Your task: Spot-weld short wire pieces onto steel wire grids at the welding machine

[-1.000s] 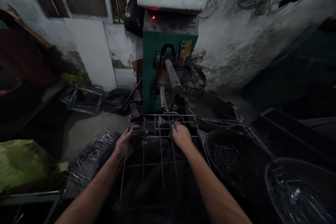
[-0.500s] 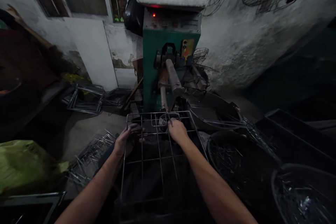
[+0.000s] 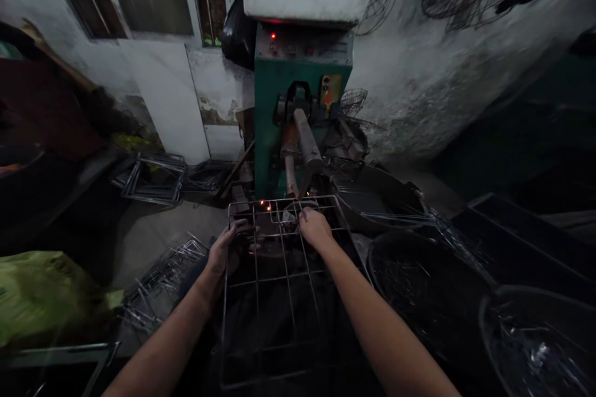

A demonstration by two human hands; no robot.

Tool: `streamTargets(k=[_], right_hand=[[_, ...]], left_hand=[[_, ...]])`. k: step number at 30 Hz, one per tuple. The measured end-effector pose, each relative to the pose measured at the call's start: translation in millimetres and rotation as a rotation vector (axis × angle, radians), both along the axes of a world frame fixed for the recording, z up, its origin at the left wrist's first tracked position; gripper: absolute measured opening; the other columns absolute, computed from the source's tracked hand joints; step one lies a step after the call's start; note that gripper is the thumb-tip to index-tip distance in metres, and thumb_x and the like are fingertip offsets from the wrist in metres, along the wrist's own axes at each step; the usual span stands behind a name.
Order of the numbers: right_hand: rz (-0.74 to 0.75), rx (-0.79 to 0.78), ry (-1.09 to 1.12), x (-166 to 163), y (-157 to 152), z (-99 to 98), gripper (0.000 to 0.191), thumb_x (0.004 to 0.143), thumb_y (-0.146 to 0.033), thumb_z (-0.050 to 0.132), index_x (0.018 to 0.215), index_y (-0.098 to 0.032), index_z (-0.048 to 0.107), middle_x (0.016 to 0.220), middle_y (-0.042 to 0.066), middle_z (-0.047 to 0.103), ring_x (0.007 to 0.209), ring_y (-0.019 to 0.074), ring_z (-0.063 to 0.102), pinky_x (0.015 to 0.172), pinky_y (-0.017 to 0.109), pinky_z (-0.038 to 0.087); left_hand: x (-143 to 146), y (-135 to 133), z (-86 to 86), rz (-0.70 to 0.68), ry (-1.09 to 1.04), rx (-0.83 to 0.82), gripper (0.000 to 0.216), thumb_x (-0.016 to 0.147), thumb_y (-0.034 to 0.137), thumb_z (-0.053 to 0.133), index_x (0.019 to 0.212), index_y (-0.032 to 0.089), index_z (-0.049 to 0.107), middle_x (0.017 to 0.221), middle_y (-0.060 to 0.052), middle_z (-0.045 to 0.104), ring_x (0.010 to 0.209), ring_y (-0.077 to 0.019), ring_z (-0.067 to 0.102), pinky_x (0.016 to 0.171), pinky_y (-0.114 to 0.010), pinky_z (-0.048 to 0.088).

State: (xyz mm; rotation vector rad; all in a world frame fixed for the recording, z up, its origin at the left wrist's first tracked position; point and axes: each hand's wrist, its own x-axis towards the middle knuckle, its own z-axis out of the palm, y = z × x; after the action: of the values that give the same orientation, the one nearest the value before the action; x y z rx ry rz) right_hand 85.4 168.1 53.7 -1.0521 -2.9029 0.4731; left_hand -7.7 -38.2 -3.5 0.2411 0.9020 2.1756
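A wire grid rack (image 3: 287, 276) lies stretched out in front of me, its far edge beneath the thick metal arms (image 3: 307, 136) of a green machine (image 3: 266, 130). My left hand (image 3: 226, 245) grips the rack's left side wire, fingers reaching under the grid. Close to the far edge, my right hand (image 3: 315, 227) is closed in a pinch beside a small bent wire piece (image 3: 272, 217); its fingertips are partly hidden, and that piece appears to run toward them. Orange sparks (image 3: 266, 205) glow at the far edge, below the arms.
Tubs of short metal pieces (image 3: 531, 347) stand at right, near a bundle of long wires (image 3: 447, 229). Wire frames (image 3: 156, 177) are stacked at left on the floor, with loose bent wires (image 3: 161, 285) nearer me. A yellow-green sack (image 3: 46, 298) sits far left.
Orange sparks have appeared at the rack's far edge. The rack and my left hand have shifted slightly right in view; my right hand keeps nearly the same place.
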Motion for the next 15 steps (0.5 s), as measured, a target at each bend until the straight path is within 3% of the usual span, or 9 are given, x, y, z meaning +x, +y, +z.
streamTargets(k=[10, 15], right_hand=[[-0.03, 0.093, 0.09, 38, 25, -18.3, 0.027, 0.091, -0.021, 0.036, 0.085, -0.015, 0.062, 0.086, 0.009, 0.066, 0.081, 0.0164, 0.06, 0.066, 0.024, 0.035], [-0.077, 0.107, 0.113, 42, 40, -22.3, 0.027, 0.091, -0.021, 0.037, 0.085, -0.015, 0.063, 0.084, 0.008, 0.067, 0.079, 0.0163, 0.06, 0.065, 0.024, 0.035]], left_hand=[[11, 22, 12.8, -0.164, -0.001, -0.001, 0.027, 0.082, 0.03, 0.056, 0.102, 0.012, 0.054, 0.095, -0.019, 0.069, 0.085, -0.0333, 0.068, 0.069, -0.045, 0.053], [2, 42, 8.3, -0.263, 0.002, 0.02, 0.031, 0.083, 0.032, 0.056, 0.107, 0.013, 0.052, 0.101, -0.021, 0.067, 0.089, -0.0346, 0.067, 0.071, -0.043, 0.052]])
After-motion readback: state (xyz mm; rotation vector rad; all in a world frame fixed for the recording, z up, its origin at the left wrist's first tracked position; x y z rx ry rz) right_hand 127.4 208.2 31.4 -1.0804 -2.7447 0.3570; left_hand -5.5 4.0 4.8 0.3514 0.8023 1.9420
